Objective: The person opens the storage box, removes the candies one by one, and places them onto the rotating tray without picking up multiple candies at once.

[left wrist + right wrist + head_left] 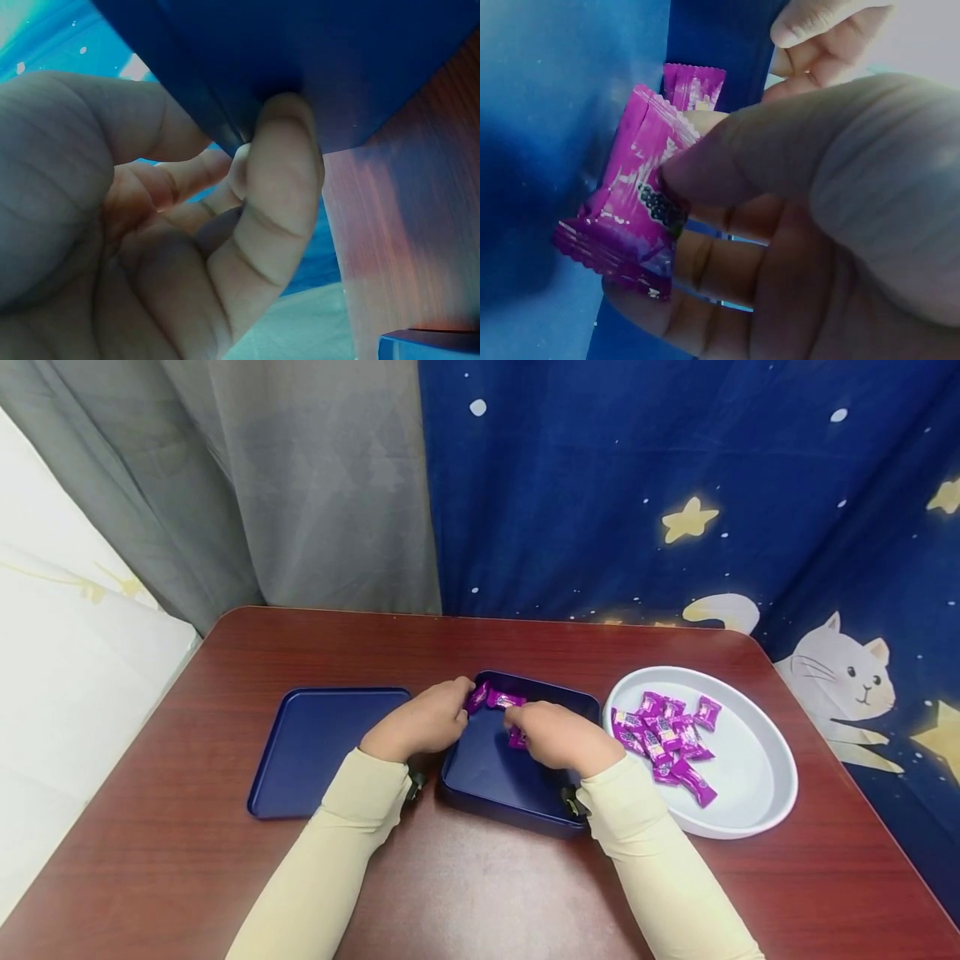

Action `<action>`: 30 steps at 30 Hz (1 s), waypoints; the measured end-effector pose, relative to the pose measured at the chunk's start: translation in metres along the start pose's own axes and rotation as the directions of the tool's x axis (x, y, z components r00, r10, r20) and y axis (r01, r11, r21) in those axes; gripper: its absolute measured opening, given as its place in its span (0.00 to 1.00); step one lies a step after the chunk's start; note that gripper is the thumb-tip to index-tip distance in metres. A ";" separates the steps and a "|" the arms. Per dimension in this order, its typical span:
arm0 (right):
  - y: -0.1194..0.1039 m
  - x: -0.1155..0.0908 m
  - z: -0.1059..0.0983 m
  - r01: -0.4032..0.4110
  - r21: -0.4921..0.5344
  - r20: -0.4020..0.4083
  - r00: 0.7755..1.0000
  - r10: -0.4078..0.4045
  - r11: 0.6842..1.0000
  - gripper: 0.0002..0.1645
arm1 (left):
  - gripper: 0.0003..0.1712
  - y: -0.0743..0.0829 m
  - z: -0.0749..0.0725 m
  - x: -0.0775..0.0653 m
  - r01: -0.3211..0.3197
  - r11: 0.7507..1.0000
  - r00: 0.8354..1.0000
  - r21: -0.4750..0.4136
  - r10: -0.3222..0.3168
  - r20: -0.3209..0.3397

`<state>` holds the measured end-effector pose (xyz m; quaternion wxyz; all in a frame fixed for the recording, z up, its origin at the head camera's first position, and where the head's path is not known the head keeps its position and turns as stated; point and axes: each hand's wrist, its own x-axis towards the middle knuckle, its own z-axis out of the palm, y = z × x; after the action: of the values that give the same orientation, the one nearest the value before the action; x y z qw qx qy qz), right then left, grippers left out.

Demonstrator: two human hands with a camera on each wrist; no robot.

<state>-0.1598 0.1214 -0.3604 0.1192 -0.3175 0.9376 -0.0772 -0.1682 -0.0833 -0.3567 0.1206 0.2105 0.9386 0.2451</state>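
Note:
A dark blue rectangular box (495,777) stands uncovered on the table, set at a slight angle. My left hand (427,720) grips its left wall near the far corner; in the left wrist view a curled finger (281,202) presses on the box's outer side (330,67). Inside the box, my right hand (562,737) pinches a purple wrapped candy (637,195) with a dark berry picture, between thumb and fingers. Two more purple candies lie along the box's far wall, one candy (477,697) in the corner and another candy (504,700) beside it.
Right of the box, a round white tray (757,777) holds a pile of several purple candies (660,735) toward its left side. A flat dark blue lid (307,752) lies to the left. The brown table (450,893) ends at curtains (570,527) behind.

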 end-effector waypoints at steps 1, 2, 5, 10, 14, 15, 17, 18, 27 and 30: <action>0.000 0.000 -0.001 -0.002 0.007 0.004 1.000 0.002 1.000 0.17 | 0.25 0.000 0.000 0.000 0.003 1.000 1.000 -0.001 -0.003 0.003; -0.001 -0.001 -0.002 -0.002 0.010 0.006 1.000 0.002 1.000 0.17 | 0.25 0.000 0.000 0.000 0.003 1.000 1.000 -0.002 -0.003 0.005; -0.002 -0.002 -0.004 0.000 0.020 0.006 1.000 0.000 1.000 0.19 | 0.25 0.000 -0.001 0.000 0.003 1.000 1.000 -0.001 -0.003 0.008; -0.003 -0.006 -0.010 0.013 0.020 -0.005 1.000 -0.013 1.000 0.20 | 0.24 0.000 -0.002 -0.001 -0.014 1.000 1.000 0.014 0.014 0.002; -0.005 -0.009 -0.015 0.017 0.016 -0.003 1.000 -0.017 1.000 0.21 | 0.24 0.000 -0.002 -0.002 -0.026 0.999 1.000 0.030 0.026 -0.005; -0.005 -0.010 -0.016 0.018 0.015 -0.006 1.000 -0.017 1.000 0.20 | 0.24 0.000 -0.003 -0.002 -0.028 0.999 1.000 0.032 0.028 -0.006; -0.004 -0.011 -0.017 0.018 0.014 -0.016 1.000 -0.017 1.000 0.20 | 0.23 0.000 -0.003 -0.002 -0.029 0.999 1.000 0.036 0.029 -0.007; -0.004 -0.012 -0.018 0.016 0.015 -0.023 1.000 -0.016 1.000 0.20 | 0.23 0.000 -0.003 -0.002 -0.030 0.999 1.000 0.038 0.030 -0.007; -0.002 -0.018 -0.023 -0.017 0.049 -0.048 0.999 0.019 0.999 0.19 | 0.24 0.000 -0.003 -0.002 -0.032 0.999 0.999 0.041 0.032 -0.008; -0.001 -0.020 -0.025 -0.007 0.052 -0.059 0.998 0.010 0.999 0.18 | 0.24 0.001 -0.003 -0.003 -0.030 0.999 1.000 0.040 0.030 -0.005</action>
<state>-0.1511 0.1346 -0.3330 0.0997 -0.3079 0.9397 -0.1105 -0.1667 -0.0851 -0.3531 0.1099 0.2264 0.9404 0.2287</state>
